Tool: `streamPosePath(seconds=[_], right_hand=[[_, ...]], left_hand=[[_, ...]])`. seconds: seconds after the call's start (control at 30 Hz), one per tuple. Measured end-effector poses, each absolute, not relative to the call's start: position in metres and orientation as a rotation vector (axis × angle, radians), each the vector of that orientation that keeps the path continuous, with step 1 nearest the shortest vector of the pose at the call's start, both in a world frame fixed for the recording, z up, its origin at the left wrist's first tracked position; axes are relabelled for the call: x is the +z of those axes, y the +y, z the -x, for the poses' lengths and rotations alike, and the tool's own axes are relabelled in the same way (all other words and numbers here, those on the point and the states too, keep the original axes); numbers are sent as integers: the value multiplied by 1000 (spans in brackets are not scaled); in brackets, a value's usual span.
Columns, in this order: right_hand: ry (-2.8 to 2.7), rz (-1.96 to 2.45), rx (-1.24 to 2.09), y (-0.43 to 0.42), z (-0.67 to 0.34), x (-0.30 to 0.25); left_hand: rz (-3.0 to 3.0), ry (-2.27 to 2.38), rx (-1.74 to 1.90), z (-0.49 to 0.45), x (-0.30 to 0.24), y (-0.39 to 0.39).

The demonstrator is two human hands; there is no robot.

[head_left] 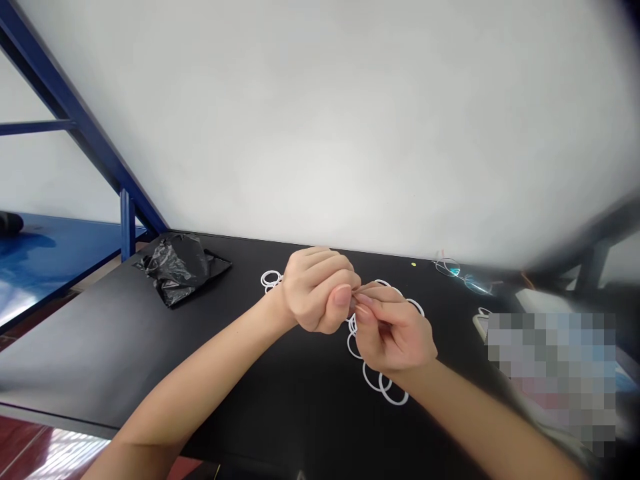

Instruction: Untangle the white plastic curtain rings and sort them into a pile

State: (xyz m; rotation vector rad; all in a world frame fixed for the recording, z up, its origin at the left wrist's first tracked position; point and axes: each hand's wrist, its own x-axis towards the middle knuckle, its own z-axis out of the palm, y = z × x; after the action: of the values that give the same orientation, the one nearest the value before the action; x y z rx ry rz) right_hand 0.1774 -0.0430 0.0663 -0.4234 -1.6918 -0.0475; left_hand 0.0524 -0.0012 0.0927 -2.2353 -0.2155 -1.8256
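Note:
My left hand (320, 290) is curled into a fist above the black table, its thumb pressed against the fingers. Close against it, my right hand (395, 327) pinches with thumb and fingertips. The fingertips of both hands meet at a small spot, and whatever lies between them is too hidden to name. White rings (395, 395) lie on the table beneath and around my right hand, some overlapping. A few more white rings (271, 278) show just behind my left wrist.
A crumpled black plastic bag (180, 263) lies at the back left of the black table (240, 407). Eyeglasses (463, 273) rest near the white wall at the back right. A blurred-out object (550, 380) is at the right. Blue metal framing (85, 127) stands at the left.

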Motion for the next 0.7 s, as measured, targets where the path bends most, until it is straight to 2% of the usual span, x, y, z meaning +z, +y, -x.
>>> streamPosePath(seconds=[0.13,0.2,0.3,0.43,0.6,0.7], right_hand=[[-1636,552,-44,-29,-187,72],[-1732,689,89,-14,-197,78],[-1934,1053,466,10,-215,83],[-2292,1302,684,26,-227,74],[-2613,1399,565,24,-216,55],[-2640,1426,622,22,-211,54]], left_hand=[[2451,-428,-1603,-46,100,6],[2654,-687,-1304,-39,103,18],[2765,-1205,-794,-25,98,44],[2799,-1701,-87,-9,74,75],[2861,-1803,223,-5,48,87],[2878,-1842,403,-6,44,87]])
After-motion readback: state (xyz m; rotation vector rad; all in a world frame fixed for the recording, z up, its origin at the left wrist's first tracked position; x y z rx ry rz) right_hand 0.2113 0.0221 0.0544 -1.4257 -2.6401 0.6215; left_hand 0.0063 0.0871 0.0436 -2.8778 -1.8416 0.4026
